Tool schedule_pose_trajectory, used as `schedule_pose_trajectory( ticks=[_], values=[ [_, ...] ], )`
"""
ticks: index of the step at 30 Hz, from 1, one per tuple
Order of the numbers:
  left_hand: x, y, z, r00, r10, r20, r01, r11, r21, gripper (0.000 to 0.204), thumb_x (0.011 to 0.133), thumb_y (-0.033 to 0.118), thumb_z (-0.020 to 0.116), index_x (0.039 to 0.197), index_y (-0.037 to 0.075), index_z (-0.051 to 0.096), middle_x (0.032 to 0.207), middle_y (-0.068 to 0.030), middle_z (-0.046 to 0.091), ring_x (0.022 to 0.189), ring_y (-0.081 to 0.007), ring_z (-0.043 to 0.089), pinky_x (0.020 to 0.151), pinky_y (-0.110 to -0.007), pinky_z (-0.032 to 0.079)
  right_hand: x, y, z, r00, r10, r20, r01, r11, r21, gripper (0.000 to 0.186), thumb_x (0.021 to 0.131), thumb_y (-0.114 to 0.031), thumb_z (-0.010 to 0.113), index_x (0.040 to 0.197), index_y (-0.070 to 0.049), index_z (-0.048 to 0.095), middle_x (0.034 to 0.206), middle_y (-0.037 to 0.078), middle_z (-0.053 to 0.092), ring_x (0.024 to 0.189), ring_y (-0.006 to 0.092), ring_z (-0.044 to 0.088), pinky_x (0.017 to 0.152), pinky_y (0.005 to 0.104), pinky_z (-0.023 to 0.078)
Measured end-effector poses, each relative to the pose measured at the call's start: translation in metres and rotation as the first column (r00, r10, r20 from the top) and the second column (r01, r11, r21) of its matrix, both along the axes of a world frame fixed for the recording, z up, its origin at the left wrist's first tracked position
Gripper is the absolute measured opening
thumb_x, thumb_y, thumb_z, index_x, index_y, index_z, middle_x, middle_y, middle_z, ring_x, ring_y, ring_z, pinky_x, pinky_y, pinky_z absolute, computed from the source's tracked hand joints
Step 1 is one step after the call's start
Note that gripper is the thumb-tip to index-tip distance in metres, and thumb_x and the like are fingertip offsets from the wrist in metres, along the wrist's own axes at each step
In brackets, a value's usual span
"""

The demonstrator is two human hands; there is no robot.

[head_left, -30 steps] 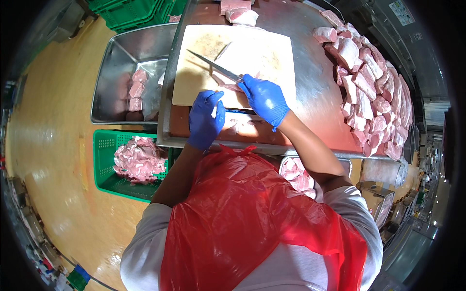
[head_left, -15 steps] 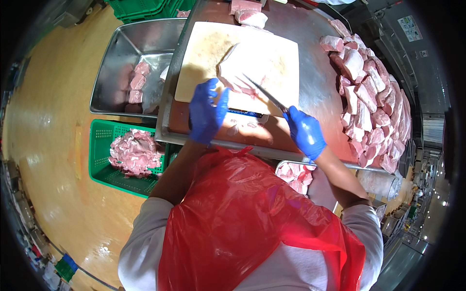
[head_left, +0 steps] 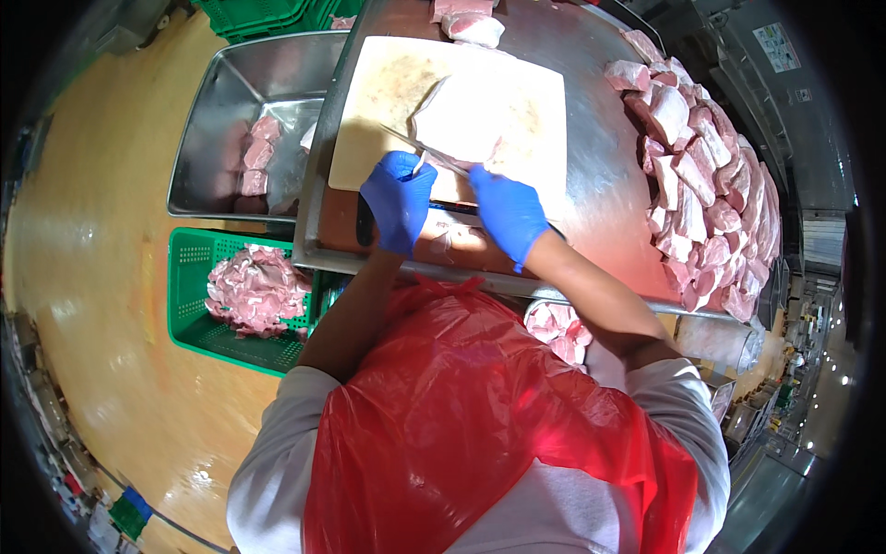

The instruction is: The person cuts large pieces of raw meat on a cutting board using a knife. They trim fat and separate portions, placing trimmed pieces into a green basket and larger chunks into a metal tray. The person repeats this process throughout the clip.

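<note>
A pale slab of meat with a pink edge lies on the cream cutting board. My blue-gloved right hand grips a long knife, its blade pointing left across the slab's near edge, its tip over the board. My left hand, also gloved in blue, is closed at the near-left of the board just under the blade, with a thin pale strip between its fingertips, apparently meat trim. Small pale scraps lie on the steel table below the board.
A large heap of meat pieces covers the table's right side; more pieces sit behind the board. At left are a steel bin with meat chunks and a green crate of trimmings. A meat container sits below the table's front edge.
Since half a second ago my right hand has moved up and left, swinging the blade back over the slab's left-near edge. My left hand's fingers have closed from a looser grip.
</note>
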State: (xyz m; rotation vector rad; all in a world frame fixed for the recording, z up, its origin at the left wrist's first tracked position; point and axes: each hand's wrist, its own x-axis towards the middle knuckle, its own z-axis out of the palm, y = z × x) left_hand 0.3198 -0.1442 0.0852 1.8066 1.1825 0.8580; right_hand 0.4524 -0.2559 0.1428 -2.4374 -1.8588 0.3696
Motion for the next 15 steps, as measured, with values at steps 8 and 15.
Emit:
schedule_pose_trajectory(
  ticks=[8,15],
  values=[
    [-0.15,0.055,-0.052,0.936,0.197,0.29,-0.161,0.977,-0.143,0.015,0.079,-0.002,0.077,0.089,0.003,0.067,0.079,0.0038,0.059,0.073,-0.0073,0.052,0.065,-0.025,0.047,0.078,-0.118,0.041,0.988,0.062,0.14,-0.046,0.992,-0.115,0.017,0.096,-0.014,0.059,0.111,-0.005,0.054,0.085,0.022,0.068,0.073,0.0405,0.068,0.061,0.0484,0.052],
    [-0.278,0.081,-0.053,0.379,0.505,-0.775,-0.158,0.861,0.483,0.035,0.085,0.014,0.076,0.116,0.003,0.066,0.103,-0.0188,0.071,0.093,-0.0326,0.069,0.085,-0.039,0.055,0.067,-0.104,0.016,0.869,-0.337,-0.363,0.444,0.854,0.271,0.023,0.105,-0.022,0.056,0.098,0.0,0.057,0.068,0.015,0.062,0.056,0.0217,0.06,0.054,0.0354,0.047]
  ],
)
